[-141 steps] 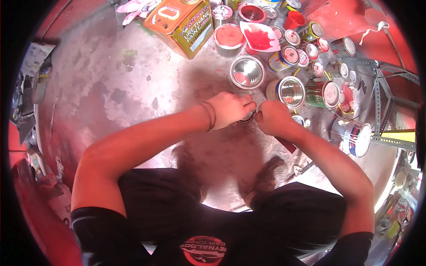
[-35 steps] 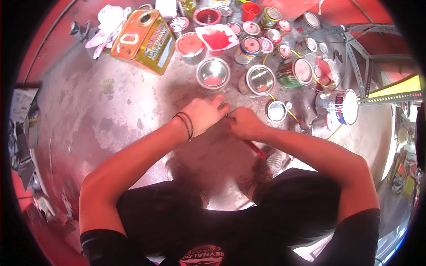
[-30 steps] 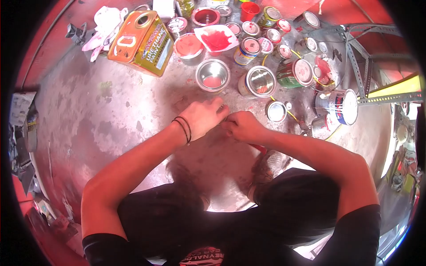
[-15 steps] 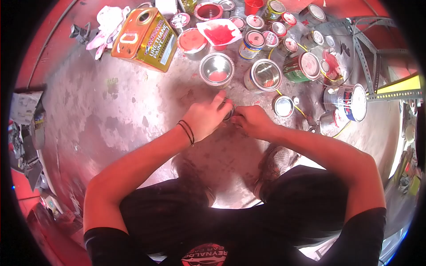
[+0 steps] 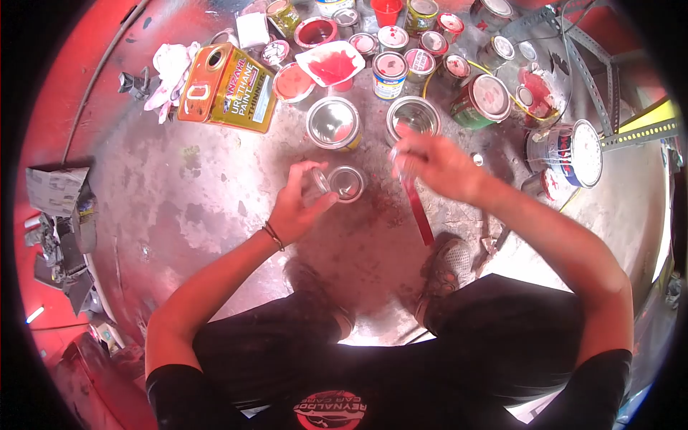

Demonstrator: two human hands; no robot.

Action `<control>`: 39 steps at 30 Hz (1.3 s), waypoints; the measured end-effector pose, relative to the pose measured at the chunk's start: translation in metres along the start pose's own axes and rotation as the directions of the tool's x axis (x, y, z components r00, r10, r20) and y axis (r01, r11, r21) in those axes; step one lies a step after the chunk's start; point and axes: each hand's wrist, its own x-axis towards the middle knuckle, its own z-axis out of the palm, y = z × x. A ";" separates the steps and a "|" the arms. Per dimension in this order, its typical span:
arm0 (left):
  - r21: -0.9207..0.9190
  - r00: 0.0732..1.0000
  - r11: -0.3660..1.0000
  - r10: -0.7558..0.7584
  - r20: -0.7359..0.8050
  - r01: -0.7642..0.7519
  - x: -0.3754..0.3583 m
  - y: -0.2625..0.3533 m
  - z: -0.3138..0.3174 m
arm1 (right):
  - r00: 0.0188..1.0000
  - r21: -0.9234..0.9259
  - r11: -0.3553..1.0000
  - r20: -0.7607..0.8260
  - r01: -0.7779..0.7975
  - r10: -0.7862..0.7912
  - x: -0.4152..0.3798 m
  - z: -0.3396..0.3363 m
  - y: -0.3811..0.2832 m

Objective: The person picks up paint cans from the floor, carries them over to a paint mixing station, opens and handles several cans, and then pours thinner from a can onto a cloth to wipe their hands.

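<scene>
My left hand (image 5: 297, 204) pinches a small round lid (image 5: 316, 180), tilted on edge between thumb and fingers. Touching or very close to the lid, a small open metal can (image 5: 347, 184) stands upright on the floor. My right hand (image 5: 437, 165) is closed and raised to the right, somewhat blurred, with a long flat red strip (image 5: 417, 211) hanging below it. A shiny bit shows at its fingertips; what that is I cannot make out. Just beyond the hands stand two larger open cans, the left can (image 5: 333, 123) and the right can (image 5: 413, 118), the latter partly covered by my fingers.
A yellow urethane thinner tin (image 5: 229, 89) stands at the back left beside a stained cloth (image 5: 172, 72). Several paint cans and a red-stained paper (image 5: 331, 63) crowd the back. On the right are a large can (image 5: 586, 154) and a metal shelf frame (image 5: 638, 135).
My hands have moved apart from around the small can. The lid is now in my left hand; my right hand has lifted to the right with the red strip showing.
</scene>
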 end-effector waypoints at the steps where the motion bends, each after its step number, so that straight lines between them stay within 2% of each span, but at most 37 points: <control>1: 0.023 1.000 1.000 -0.008 -0.008 0.008 0.000 0.001 0.001 | 0.994 0.075 0.991 -0.020 -0.110 0.112 0.006 -0.015 -0.007; 3: 0.070 0.999 0.997 -0.010 -0.030 0.012 0.004 0.007 0.003 | 0.946 0.219 0.926 -0.036 -0.308 0.323 0.019 -0.050 -0.027; 6: 0.387 0.997 0.920 -0.073 0.012 0.063 0.009 0.026 0.011 | 0.917 0.432 0.876 -0.219 -0.216 0.334 0.039 -0.088 -0.050; 7: 0.555 0.996 0.828 0.094 0.003 -0.080 0.010 0.023 0.016 | 0.910 0.507 0.844 -0.242 -0.176 0.335 0.046 -0.103 -0.050; 9: 0.690 0.995 0.716 0.085 0.061 -0.103 0.011 0.029 0.025 | 0.892 0.609 0.790 -0.318 -0.067 0.321 0.062 -0.127 -0.047; 11: 0.803 0.991 0.580 0.098 0.096 -0.135 0.016 0.028 0.029 | 0.878 0.599 0.799 -0.355 -0.049 0.320 0.083 -0.150 -0.038; 14: 0.852 0.989 0.502 0.057 0.138 -0.148 0.021 0.023 0.029 | 0.829 0.570 0.820 -0.438 -0.044 0.349 0.107 -0.158 -0.027; 16: 0.845 0.987 0.510 0.067 0.149 -0.163 0.022 0.022 0.028 | 0.804 0.542 0.836 -0.460 -0.082 0.377 0.125 -0.158 -0.014; 17: 0.841 0.986 0.514 0.069 0.154 -0.168 0.021 0.022 0.028 | 0.834 0.550 0.831 -0.420 -0.080 0.358 0.135 -0.163 0.007; 19: 0.836 0.988 0.528 0.050 0.149 -0.153 0.020 0.025 0.029 | 0.860 0.484 0.856 -0.344 -0.181 0.376 0.144 -0.168 0.036; 21: 0.834 0.989 0.533 0.040 0.142 -0.141 0.019 0.025 0.031 | 0.808 0.484 0.844 -0.388 -0.230 0.443 0.153 -0.152 0.042; 24: 0.838 0.990 0.528 0.034 0.139 -0.136 0.019 0.023 0.031 | 0.805 0.378 0.871 -0.381 -0.314 0.455 0.169 -0.142 0.063; 25: 0.839 0.990 0.528 0.027 0.141 -0.134 0.018 0.024 0.030 | 0.802 0.279 0.891 -0.396 -0.358 0.446 0.166 -0.136 0.051; 28: 0.842 0.990 0.526 0.008 0.139 -0.122 0.018 0.025 0.030 | 0.831 0.209 0.912 -0.378 -0.352 0.407 0.182 -0.127 0.071; 29: 0.844 0.990 0.523 0.005 0.138 -0.120 0.019 0.024 0.031 | 0.820 0.258 0.902 -0.385 -0.345 0.424 0.183 -0.122 0.072; 32: 0.831 0.990 0.539 0.047 0.136 -0.140 0.020 0.024 0.031 | 0.809 0.236 0.902 -0.401 -0.362 0.430 0.189 -0.112 0.072; 35: 0.798 0.992 0.593 0.015 0.123 -0.108 0.018 0.030 0.030 | 0.821 0.084 0.924 -0.433 -0.373 0.371 0.194 -0.110 0.077; 39: 0.787 0.992 0.606 0.029 0.122 -0.115 0.020 0.029 0.030 | 0.801 0.126 0.914 -0.446 -0.385 0.399 0.191 -0.105 0.085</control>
